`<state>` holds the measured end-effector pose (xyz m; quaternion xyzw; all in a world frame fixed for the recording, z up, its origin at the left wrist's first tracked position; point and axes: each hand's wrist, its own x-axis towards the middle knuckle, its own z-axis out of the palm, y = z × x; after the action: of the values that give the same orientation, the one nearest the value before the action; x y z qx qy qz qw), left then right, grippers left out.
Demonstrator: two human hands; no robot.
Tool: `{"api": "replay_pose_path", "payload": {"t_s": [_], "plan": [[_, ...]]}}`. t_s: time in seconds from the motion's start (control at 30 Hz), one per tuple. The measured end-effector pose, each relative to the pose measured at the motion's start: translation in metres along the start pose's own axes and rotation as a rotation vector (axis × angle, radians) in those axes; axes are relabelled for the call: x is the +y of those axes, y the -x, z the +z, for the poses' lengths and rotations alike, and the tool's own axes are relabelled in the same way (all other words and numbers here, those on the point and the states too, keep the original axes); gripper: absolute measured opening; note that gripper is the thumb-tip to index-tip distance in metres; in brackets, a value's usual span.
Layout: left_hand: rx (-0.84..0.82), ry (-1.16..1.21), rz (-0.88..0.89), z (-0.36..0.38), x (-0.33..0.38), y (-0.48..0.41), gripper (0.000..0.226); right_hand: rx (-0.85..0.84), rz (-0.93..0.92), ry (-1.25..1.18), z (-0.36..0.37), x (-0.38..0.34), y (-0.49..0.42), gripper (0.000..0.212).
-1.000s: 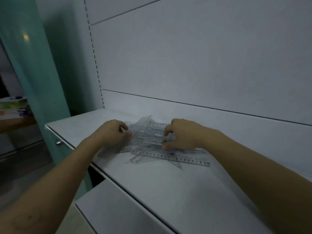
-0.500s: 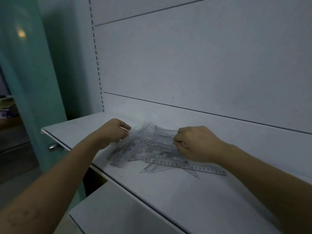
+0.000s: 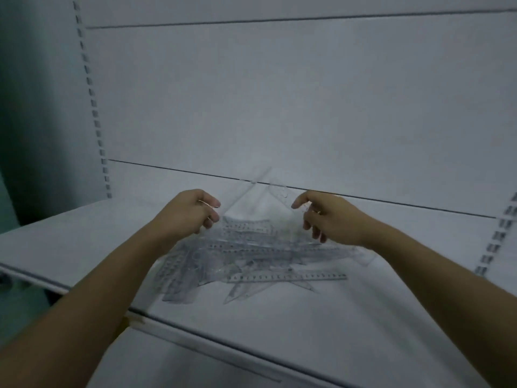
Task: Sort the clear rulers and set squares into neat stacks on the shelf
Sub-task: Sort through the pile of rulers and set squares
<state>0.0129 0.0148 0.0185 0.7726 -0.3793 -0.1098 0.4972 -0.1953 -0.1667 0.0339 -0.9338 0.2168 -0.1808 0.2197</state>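
Found the pile (image 3: 251, 259) of clear rulers and set squares heaped crisscross near the middle of the shelf (image 3: 307, 337), closer to its back edge than its front. Held two clear pieces in the air above it, tilted toward each other, tops nearly meeting just before the back panel (image 3: 279, 93). Pinched the left piece (image 3: 246, 191) at its lower end with the left hand (image 3: 187, 217), thumb and curled fingers closed on it. Gripped the right piece (image 3: 281, 191) with the right hand (image 3: 330, 222), forefinger stretched along it, other fingers curled below. Could not tell whether these two were rulers or set squares. Found one long ruler (image 3: 288, 277) lying flat along the pile's front side, a set square (image 3: 302, 285) poking out beneath it. Noted a slotted upright (image 3: 96, 119) rising from the shelf's back left corner.
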Motion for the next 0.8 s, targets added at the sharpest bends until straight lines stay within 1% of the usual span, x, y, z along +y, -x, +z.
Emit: {"api": "replay_pose_path", "payload": {"t_s": [0.07,0.1,0.13,0.2,0.23,0.37,0.5,0.6,0.7,0.8], "plan": [[-0.074,-0.023,0.054,0.019,0.009,-0.005,0.019,0.006,0.058,0.029,-0.009,0.010,0.019,0.024],[-0.107,-0.048,0.091,0.029,0.014,-0.006,0.015,0.015,0.085,0.085,-0.014,0.017,0.030,0.024],[-0.138,-0.092,0.135,0.039,0.020,-0.007,0.016,0.028,0.111,0.162,-0.019,0.024,0.041,0.025],[-0.208,-0.192,0.235,0.059,0.032,-0.005,0.032,0.052,0.167,0.279,-0.029,0.037,0.065,0.028],[-0.234,-0.208,0.284,0.069,0.038,-0.003,0.034,0.059,0.195,0.303,-0.034,0.042,0.078,0.031],[-0.311,-0.203,0.400,0.101,0.063,0.008,0.028,0.083,0.294,0.410,-0.059,0.061,0.126,0.044],[-0.377,-0.189,0.495,0.134,0.090,0.025,0.037,0.165,0.364,0.517,-0.082,0.081,0.174,0.049],[-0.385,-0.216,0.579,0.163,0.114,0.041,0.040,0.244,0.376,0.503,-0.100,0.095,0.213,0.055],[-0.388,-0.257,0.628,0.200,0.139,0.062,0.042,0.282,0.426,0.436,-0.122,0.112,0.256,0.048],[-0.430,-0.273,0.624,0.244,0.170,0.092,0.043,0.281,0.412,0.477,-0.150,0.135,0.302,0.038]]}}
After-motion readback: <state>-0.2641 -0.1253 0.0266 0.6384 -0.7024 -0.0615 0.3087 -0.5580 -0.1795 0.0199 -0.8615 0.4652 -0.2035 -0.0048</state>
